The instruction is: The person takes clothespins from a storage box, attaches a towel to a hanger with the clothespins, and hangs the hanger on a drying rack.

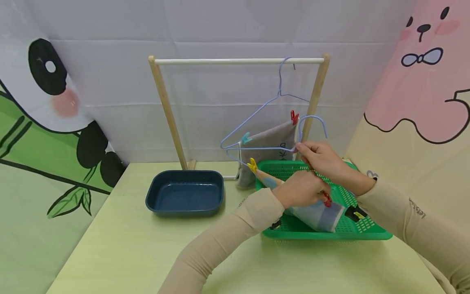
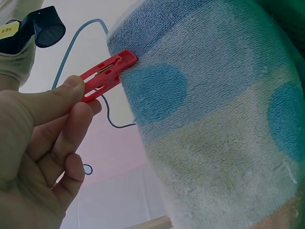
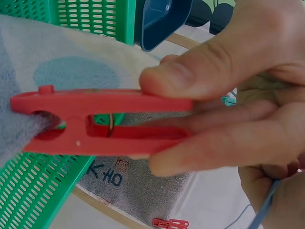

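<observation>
My left hand (image 1: 302,188) pinches a red clothespin (image 2: 107,74) between thumb and fingers. Its jaws sit on the edge of a blue and cream patterned towel (image 2: 214,95), which lies partly over a green basket (image 1: 327,235). A yellow clothespin (image 1: 252,165) grips the towel's other end, on the lower wire of a light-blue hanger (image 1: 257,148). Near the base of that hanger's hook, my right hand (image 1: 319,157) holds it tilted above the basket. Whether the red clothespin also takes in the hanger wire, I cannot tell.
Behind the basket stands a rack with a white rail (image 1: 220,61). A second blue hanger (image 1: 253,116) hangs from it, carrying a grey towel (image 1: 271,143) with a teal clothespin (image 1: 246,138) and a red one. Left of the basket sits a navy basin (image 1: 185,212).
</observation>
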A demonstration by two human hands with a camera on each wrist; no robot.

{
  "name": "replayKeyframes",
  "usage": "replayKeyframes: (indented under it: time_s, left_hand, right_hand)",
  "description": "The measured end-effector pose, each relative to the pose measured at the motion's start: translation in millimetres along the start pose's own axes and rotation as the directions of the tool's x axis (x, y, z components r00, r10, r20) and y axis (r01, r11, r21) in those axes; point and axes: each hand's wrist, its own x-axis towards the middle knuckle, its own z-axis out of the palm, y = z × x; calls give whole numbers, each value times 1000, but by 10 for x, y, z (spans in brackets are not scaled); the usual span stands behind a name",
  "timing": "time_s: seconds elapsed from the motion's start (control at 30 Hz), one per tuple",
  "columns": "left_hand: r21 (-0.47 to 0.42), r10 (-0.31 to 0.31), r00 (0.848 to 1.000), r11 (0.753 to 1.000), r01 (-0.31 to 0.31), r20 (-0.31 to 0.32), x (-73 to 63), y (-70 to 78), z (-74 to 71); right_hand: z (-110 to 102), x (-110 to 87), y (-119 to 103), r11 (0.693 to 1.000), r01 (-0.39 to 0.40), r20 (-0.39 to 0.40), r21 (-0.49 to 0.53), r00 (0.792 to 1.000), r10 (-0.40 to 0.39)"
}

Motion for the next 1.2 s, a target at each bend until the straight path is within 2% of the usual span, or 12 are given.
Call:
replayKeyframes:
  time_s: [0.3, 0.7, 0.8, 1.0, 1.2]
  left_hand:
    - [58, -12, 1000, 998, 11, 19, -10, 13, 15]
    - [-4, -60, 998, 998, 60, 13, -48, -27, 43]
    - [-41, -78, 997, 996, 78, 15, -66, -52, 32]
    - [-135, -95, 995, 986, 93, -11, -164, -148, -10]
    - [-137, -111, 992, 985, 101, -68, -316, -287, -64]
  right_hand:
    - [3, 3, 6, 1000, 12, 11, 22, 1000, -13]
    - [22, 19, -7, 1000, 20, 9, 0, 1000, -20]
    - [22, 28, 6, 1000, 18, 8, 7, 1000, -18]
    - [10, 41, 44, 1000, 18, 2, 22, 1000, -18]
    - [9, 57, 62, 999, 39, -22, 12, 999, -39]
